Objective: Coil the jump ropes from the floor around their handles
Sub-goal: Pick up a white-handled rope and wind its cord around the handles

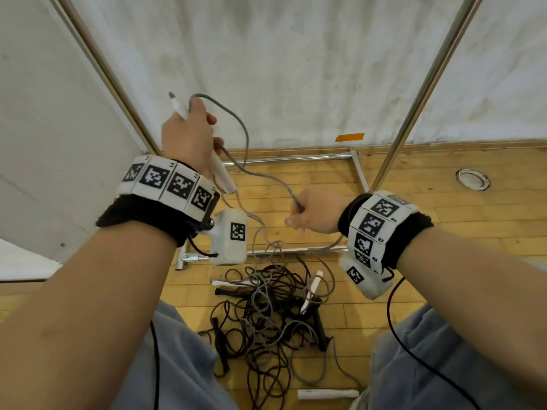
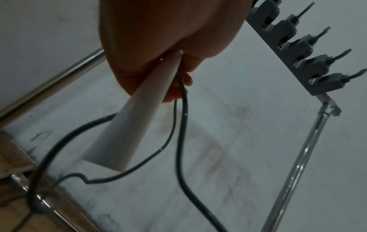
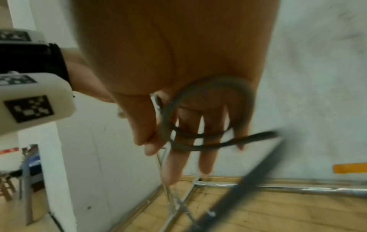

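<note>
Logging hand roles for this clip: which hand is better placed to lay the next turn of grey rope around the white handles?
Right. The right hand pinches the grey rope on the free run leading from the white handles, so it can probably wrap. The left hand grips those handles, serving as anchor.

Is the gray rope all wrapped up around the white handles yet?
Not yet. The gray rope hangs loose from the white handles in the left hand to the right hand, then down to the floor pile.
</note>
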The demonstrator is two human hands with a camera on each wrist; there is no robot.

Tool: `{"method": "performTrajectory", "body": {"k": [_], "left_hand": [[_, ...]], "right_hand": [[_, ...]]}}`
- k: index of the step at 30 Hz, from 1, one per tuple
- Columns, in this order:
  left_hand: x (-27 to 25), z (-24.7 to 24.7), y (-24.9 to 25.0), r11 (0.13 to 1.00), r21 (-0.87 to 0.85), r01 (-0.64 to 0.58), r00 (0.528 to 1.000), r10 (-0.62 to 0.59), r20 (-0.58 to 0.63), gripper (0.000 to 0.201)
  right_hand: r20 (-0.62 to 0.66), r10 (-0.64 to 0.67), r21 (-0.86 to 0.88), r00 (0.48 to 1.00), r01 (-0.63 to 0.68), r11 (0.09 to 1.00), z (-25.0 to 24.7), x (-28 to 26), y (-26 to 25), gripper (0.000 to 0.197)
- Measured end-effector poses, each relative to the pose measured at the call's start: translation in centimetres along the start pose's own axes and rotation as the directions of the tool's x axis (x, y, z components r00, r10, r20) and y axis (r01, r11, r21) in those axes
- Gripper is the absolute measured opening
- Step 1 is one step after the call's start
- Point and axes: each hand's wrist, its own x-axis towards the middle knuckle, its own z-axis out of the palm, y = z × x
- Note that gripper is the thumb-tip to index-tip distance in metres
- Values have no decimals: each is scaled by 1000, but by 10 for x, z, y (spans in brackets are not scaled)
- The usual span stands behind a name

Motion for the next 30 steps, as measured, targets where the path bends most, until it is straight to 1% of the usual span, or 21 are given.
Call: {"method": "performTrajectory", "body": {"k": [1,2,4,6,8,9,11,13,15,16,17,18,19,20,21,22,24,25,26,27,30], "left_hand": [[2,-2,-1,1000,15,-4,1000,4,-21,33],[4,-4,-3,999,45,-10,1000,12,-26,33],[4,-6,-6,992,125,8,1000,-10,9,32],[3,-5,-9,985,134,111,989,-123,84,34],[-2,0,-13,972,82,220,955,-232,187,28],[-7,5,-15,969,70,238,937,-248,246,20],[-20,12,-20,971,139,195,898,-233,374,7],[-34,16,-24,964,237,123,807,-236,542,13],[-45,19,-28,945,315,90,668,-291,684,25],[-49,19,-30,935,345,81,614,-320,722,31],[-53,20,-32,928,366,61,577,-332,746,32],[-56,21,-34,927,374,27,561,-323,762,28],[-58,23,-36,929,370,-11,561,-301,771,20],[-58,24,-37,930,365,-43,579,-274,768,16],[-57,23,-37,928,366,-74,611,-248,752,18],[-53,23,-37,921,374,-107,648,-221,729,22],[-45,19,-37,881,430,-195,702,-180,689,28],[-42,15,-36,844,478,-245,710,-179,681,30],[-38,11,-36,794,530,-297,705,-193,683,32],[-36,7,-36,732,579,-358,680,-220,699,33],[-32,-2,-35,536,645,-545,575,-322,752,30]], "right_hand": [[-14,20,-33,1000,-21,999,-2,-1,2,31],[-6,31,10,999,-31,999,-5,-1,4,34],[40,22,281,999,-32,959,-11,0,4,38],[-11,0,554,1000,6,832,-19,-2,0,40],[-108,3,759,994,81,646,-27,-4,-5,38],[-141,14,825,990,110,555,-29,-4,-8,37],[-190,42,884,981,153,441,-34,-5,-11,34],[-247,80,911,966,204,358,-39,-4,-14,35],[-307,110,932,945,275,235,-44,-3,-16,35],[-322,124,938,939,298,177,-46,-3,-16,33],[-327,129,942,936,312,128,-47,-4,-16,32],[-324,126,945,938,315,90,-48,-4,-16,32],[-320,121,947,940,313,75,-49,-4,-15,32],[-325,132,945,937,314,96,-51,-4,-14,32],[-344,166,934,924,320,159,-53,-3,-11,33],[-389,221,904,894,325,276,-56,-2,-7,33],[-493,339,797,801,259,545,-65,-3,4,34],[-522,385,765,761,218,606,-69,-3,11,35],[-524,420,769,741,199,608,-73,-3,17,36],[-501,449,807,740,213,551,-76,-2,22,36],[-433,466,900,771,342,270,-83,-2,30,32]]}}
